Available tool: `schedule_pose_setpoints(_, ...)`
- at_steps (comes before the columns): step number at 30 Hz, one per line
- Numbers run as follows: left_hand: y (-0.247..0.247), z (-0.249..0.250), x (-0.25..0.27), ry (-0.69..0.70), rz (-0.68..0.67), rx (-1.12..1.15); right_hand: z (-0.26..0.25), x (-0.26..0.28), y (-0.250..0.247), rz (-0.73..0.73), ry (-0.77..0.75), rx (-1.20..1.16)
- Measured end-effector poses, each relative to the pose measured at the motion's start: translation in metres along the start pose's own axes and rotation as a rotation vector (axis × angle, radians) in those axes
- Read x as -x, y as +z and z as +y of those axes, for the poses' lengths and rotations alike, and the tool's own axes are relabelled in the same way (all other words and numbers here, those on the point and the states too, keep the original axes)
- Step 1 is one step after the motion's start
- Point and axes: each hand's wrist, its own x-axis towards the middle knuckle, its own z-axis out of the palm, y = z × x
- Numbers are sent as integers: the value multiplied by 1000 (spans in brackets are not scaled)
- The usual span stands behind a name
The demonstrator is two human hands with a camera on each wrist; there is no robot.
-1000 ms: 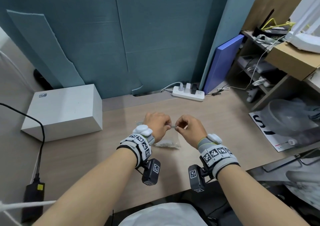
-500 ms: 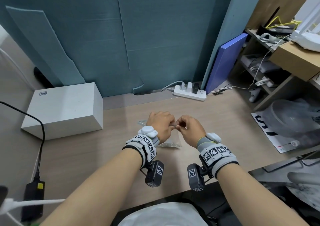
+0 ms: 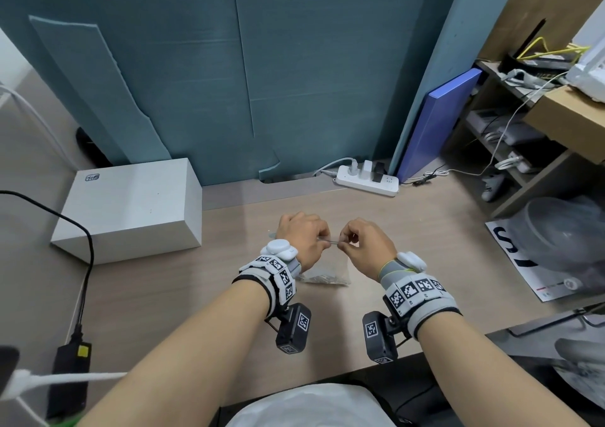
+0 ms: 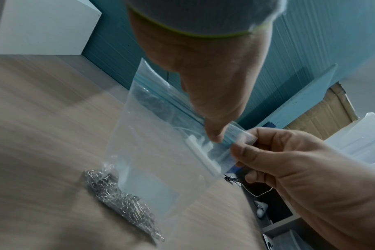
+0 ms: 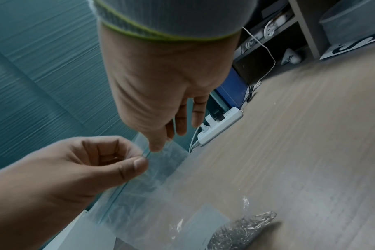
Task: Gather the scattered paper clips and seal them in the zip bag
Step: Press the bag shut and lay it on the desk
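- The left hand (image 3: 302, 238) and right hand (image 3: 365, 245) are raised side by side above the near middle of the wooden table (image 3: 425, 230), each wrist wrapped in a band with black-and-white markers.
- Left grip: thumb and forefinger pressed together on the top edge of the clear zip bag (image 4: 161, 152), the other fingers curled in.
- Right grip: thumb and forefinger pinching the same top edge just beside the left fingertips; in the right wrist view the remaining fingers (image 5: 197, 111) hang looser behind the plastic.
- The bag hangs upright from its blue zip strip (image 4: 176, 104), which runs between the two pinches; its bottom rests on the table.
- The paper clips (image 4: 122, 204) lie in a silvery heap inside the bottom of the bag, under the hands.
- Farther left stands a white box (image 3: 131, 207), with a black cable (image 3: 83, 240) running in front of it.
- At the back, a white power strip (image 3: 366, 179) lies against the teal panel (image 3: 294, 66).
- A blue board (image 3: 438, 122) leans beside the panel; cluttered shelves (image 3: 510, 132) stand at far right.
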Motion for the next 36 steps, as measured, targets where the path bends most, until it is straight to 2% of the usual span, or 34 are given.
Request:
schedule_pose_setpoints(5, 0, 4, -2, 19, -2, -36, -12, -7, -3, -58, 0, 136)
schedule_pose_setpoints(9, -1, -2, -3, 5, -16, -33, -9, -9, -5, -44, 25, 164)
schedule_pose_setpoints(14, 0, 1, -4, 2, -8, -45, -15, -15, -1, -69, -24, 259)
schedule_pose_setpoints(16, -1, -3, -6, -25, 0, -35, -14, -16, -4, -53, -4, 259)
schedule_pose_setpoints(20, -2, 0, -7, 16, -35, -69, -19, -17, -3, -59, -14, 275)
schedule_pose_setpoints(24, -3, -5, -8, -34, -8, -50, -16, -18, -7, -48, -2, 303)
schedule_pose_setpoints(29, -3, -3, -7, -10, -10, -64, -21, -18, -7, -54, 2, 282)
schedule_pose_setpoints(36, -2, -9, -5, -54, 4, -40, -19, -18, -9, -45, 18, 298)
